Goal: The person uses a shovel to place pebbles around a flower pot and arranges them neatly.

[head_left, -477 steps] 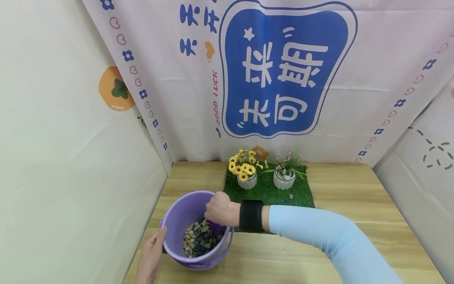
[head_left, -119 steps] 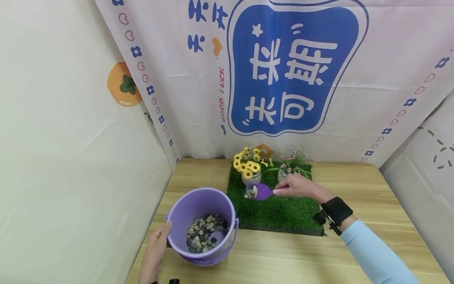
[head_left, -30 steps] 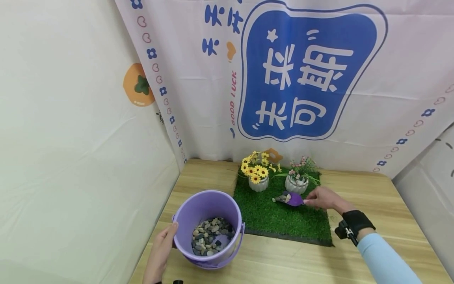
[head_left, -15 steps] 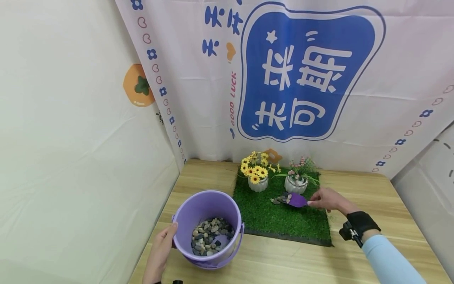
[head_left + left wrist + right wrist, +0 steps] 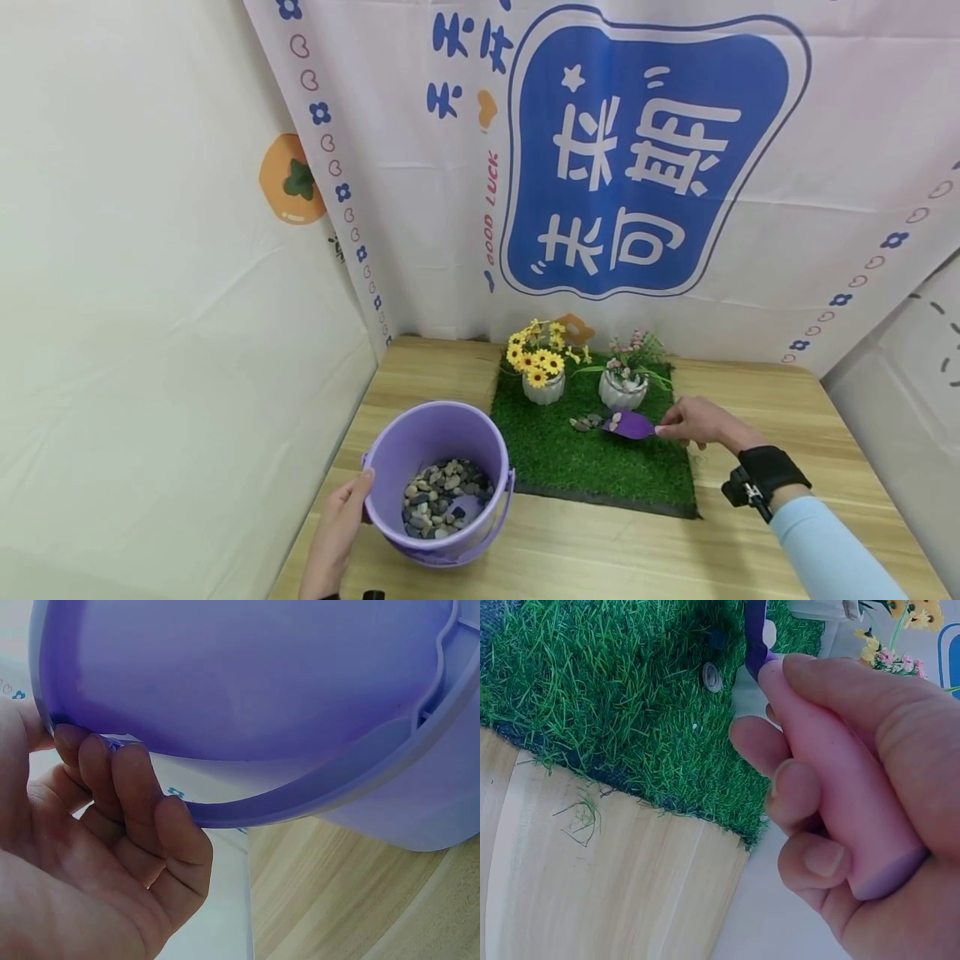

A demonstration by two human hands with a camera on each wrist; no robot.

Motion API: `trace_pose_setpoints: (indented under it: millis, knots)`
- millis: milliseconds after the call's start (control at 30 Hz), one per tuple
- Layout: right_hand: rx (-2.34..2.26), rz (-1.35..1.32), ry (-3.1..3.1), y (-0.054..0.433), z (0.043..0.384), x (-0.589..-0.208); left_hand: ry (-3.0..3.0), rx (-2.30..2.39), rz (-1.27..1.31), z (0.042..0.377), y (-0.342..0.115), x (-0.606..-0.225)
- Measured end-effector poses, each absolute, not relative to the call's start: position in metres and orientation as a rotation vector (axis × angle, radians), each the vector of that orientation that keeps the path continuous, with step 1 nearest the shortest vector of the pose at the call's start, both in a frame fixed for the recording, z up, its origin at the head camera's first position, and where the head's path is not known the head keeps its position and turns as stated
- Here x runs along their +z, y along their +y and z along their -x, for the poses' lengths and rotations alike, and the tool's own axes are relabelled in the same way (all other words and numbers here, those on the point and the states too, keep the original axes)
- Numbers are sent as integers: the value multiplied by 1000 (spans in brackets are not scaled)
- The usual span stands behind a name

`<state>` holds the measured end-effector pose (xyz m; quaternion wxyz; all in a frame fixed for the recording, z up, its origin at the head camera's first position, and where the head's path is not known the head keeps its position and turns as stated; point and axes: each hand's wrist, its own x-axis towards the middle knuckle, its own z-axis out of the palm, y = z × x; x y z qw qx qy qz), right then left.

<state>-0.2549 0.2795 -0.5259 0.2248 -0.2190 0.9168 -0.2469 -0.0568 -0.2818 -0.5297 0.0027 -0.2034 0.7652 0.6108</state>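
My right hand (image 5: 693, 421) grips the pink handle of a toy shovel (image 5: 832, 772), whose purple blade lies low over the green turf mat (image 5: 600, 467). A few pebbles rest on the blade's front, and others (image 5: 583, 422) lie on the turf just beyond its tip. At the left, my left hand (image 5: 341, 521) holds the rim of a purple bucket (image 5: 438, 429); in the left wrist view its fingers (image 5: 135, 780) curl at the bucket's edge. Grey and tan pebbles (image 5: 431, 500) cover the bucket's bottom, with a purple patch showing among them.
Two white pots stand at the mat's back, one with yellow flowers (image 5: 543, 387), one with pink flowers (image 5: 622, 390). The mat lies on a wooden table (image 5: 585, 550). A printed cloth (image 5: 420, 225) hangs behind, with a pale wall (image 5: 150, 333) at the left.
Earlier, my right hand was inside the bucket, then carried pebbles out on the shovel. Over the last second the blade has drawn back rightward, and pebbles have slid onto the turf. My left hand stays.
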Motion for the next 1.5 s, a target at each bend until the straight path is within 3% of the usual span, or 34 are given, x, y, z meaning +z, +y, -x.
trace_pose_setpoints:
  millis: [667,1500]
  knots:
    - [-582,584,2589,280,248,-510,2375,1855,678,57,-284,-527]
    - [-563,579,2602,321,217,-486,2389,1864,645,57,-283,-529]
